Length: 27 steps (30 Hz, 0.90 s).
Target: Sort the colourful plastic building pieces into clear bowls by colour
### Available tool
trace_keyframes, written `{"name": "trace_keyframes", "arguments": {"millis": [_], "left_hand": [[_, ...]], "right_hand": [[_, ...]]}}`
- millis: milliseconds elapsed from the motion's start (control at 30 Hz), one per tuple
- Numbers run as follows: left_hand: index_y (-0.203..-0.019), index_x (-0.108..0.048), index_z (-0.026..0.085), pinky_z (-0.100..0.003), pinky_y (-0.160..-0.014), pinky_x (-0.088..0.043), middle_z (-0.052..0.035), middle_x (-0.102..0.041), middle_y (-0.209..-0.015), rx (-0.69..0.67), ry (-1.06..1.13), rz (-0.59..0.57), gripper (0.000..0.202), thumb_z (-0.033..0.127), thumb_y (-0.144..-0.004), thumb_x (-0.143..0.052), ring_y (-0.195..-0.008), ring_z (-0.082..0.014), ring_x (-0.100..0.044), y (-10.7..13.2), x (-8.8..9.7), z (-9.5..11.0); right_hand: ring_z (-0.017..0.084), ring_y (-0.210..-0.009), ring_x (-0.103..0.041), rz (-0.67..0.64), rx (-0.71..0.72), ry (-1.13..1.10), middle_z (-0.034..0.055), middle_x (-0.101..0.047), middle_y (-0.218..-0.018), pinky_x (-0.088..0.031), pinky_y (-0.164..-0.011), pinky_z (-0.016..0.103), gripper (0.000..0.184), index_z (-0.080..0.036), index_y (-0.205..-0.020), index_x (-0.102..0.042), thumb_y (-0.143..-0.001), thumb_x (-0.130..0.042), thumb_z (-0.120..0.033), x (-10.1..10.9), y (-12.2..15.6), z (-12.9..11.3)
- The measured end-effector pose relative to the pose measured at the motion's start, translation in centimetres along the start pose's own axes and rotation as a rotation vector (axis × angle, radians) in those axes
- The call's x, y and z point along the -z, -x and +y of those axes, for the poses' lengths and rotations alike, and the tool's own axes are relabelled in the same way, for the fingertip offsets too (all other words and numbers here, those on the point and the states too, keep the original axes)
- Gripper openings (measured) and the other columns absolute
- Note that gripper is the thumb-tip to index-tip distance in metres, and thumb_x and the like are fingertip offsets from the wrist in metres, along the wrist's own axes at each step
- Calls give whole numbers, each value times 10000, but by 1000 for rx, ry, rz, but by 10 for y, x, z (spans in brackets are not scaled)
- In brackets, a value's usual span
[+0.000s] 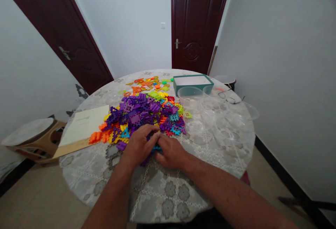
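Fingers of the left hand (pixel 140 144) and the right hand (pixel 172 152) are lying curled and meeting between the middle and the near edge of a round, cloth-covered table (pixel 157 190), which I am viewing remotely through the head camera. A teal piece (pixel 156 148) is showing between the hands; I am seeing too little beneath the fingers to tell whether either hand is gripping it. Just beyond, a large heap of notched plastic pieces (pixel 135 118), mostly purple, is spreading across the table's middle. Orange and yellow pieces (pixel 143 83) are lying flatter toward the far edge, and grey pieces (pixel 113 151) are lying beside the left wrist. Toward the right edge, see-through tubs (pixel 190 94) are standing close together, a green box (pixel 180 89) behind them. Toward the left edge, a pale booklet (pixel 85 122) is lying flat. As for progress, I am judging that much handling is remaining: most pieces are lying jumbled, and I am making out no finished assembly, though the hands are hiding whatever is joined beneath them.
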<state>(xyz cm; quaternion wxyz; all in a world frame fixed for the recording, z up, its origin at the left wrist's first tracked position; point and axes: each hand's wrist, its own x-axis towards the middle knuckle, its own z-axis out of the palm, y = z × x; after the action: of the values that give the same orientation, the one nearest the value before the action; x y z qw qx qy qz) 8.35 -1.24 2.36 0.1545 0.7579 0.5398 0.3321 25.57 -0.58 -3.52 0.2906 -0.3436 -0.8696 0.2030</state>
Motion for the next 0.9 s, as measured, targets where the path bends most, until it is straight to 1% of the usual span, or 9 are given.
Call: {"name": "trace_keyframes", "arguments": {"millis": [100, 200, 300, 367, 467, 567, 667, 733, 900], "left_hand": [[-1083, -758, 251, -354, -981, -523, -59, -778, -1080, -34, -28, -152, 256, 363, -992, -546, -1031, -227, -709, -13, 3, 2], [-1110, -770, 253, -343, -956, -523, -62, -773, -1095, -85, -69, -310, 260, 292, -978, -550, -1037, -228, -708, -28, 0, 1], [-1142, -779, 255, -368, -963, -509, -74, -753, -1087, -180, -201, -420, 280, 231, -953, -574, -1061, -253, -684, -41, -15, 0], [-1147, -784, 265, -379, -946, -505, -82, -728, -1065, -241, -334, -458, 283, 218, -934, -603, -1053, -266, -656, -47, -29, -1], [-1213, -757, 291, -382, -933, -498, -90, -687, -1096, -267, -495, -469, 318, 240, -921, -642, -1050, -267, -614, -50, -48, 0], [-1243, -727, 322, -380, -941, -481, -78, -656, -1120, -254, -573, -446, 325, 260, -942, -621, -1065, -258, -587, -49, -60, 0], [-1266, -702, 327, -376, -929, -469, -72, -637, -1133, -239, -588, -416, 332, 271, -956, -597, -1050, -250, -572, -48, -64, 1], [-1266, -697, 317, -382, -924, -465, -79, -629, -1147, -234, -588, -414, 327, 273, -958, -593, -1050, -255, -566, -50, -64, 1], [-1085, -722, 268, -413, -933, -455, -100, -627, -1164, -240, -575, -416, 182, 257, -947, -603, -1072, -279, -552, -53, -64, 1]], "right_hand": [[238, -882, -638, -103, 79, 62, 104, -709, -1040, -490, -769, 327, 302, -184, -1101, -615, -806, -582, -244, 18, 2, 2], [210, -832, -618, -163, 193, -2, 50, -698, -945, -464, -744, 296, 241, -215, -988, -635, -750, -601, -231, 41, 6, 1], [171, -766, -586, -165, 240, -214, 2, -667, -844, -444, -729, 272, 232, -216, -931, -651, -702, -614, -201, 60, 9, -3], [136, -697, -558, -236, 232, -431, -28, -640, -787, -432, -685, 243, 233, -204, -936, -665, -707, -620, -191, 67, 11, -4], [103, -651, -538, -383, 190, -703, -46, -631, -787, -420, -624, 204, 262, -178, -985, -679, -727, -637, -190, 67, 12, -5], [95, -673, -535, -421, 164, -786, -43, -636, -824, -429, -641, 194, 281, -160, -1000, -680, -720, -665, -176, 60, 11, -3], [100, -711, -545, -436, 164, -821, -35, -638, -853, -449, -688, 202, 264, -152, -995, -672, -734, -681, -189, 55, 8, -1], [110, -746, -560, -451, 163, -851, -23, -642, -880, -463, -721, 214, 265, -148, -1001, -663, -742, -676, -202, 56, 6, -1], [141, -826, -596, -439, 106, -901, 10, -662, -938, -482, -779, 244, 281, -146, -999, -653, -728, -662, -219, 68, 4, -2]]}}
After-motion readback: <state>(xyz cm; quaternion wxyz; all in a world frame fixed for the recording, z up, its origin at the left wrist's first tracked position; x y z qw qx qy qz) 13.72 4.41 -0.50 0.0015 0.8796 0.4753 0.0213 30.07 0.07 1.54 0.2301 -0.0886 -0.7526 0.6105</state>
